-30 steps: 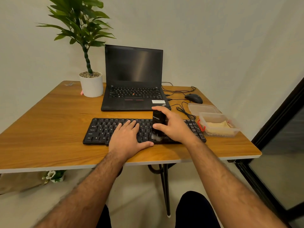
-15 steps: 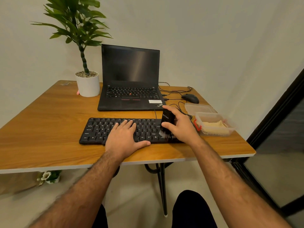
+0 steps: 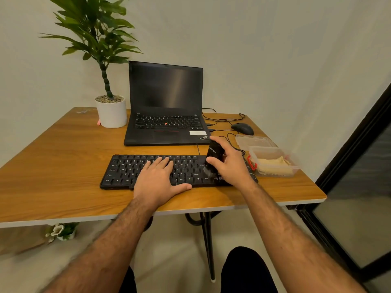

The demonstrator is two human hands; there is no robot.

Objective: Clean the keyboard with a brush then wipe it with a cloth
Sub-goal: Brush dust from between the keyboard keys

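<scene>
Right hand [image 3: 230, 166] grips black brush [image 3: 214, 154], bristles on right part of keyboard [image 3: 127, 172] at table's front; left hand [image 3: 157, 180] flat, steadying it; best short light strokes along key rows.

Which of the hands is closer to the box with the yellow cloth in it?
The right hand. It holds the brush over the keyboard's right end, just left of the box. The left hand rests flat mid-keyboard, farther away.
</scene>
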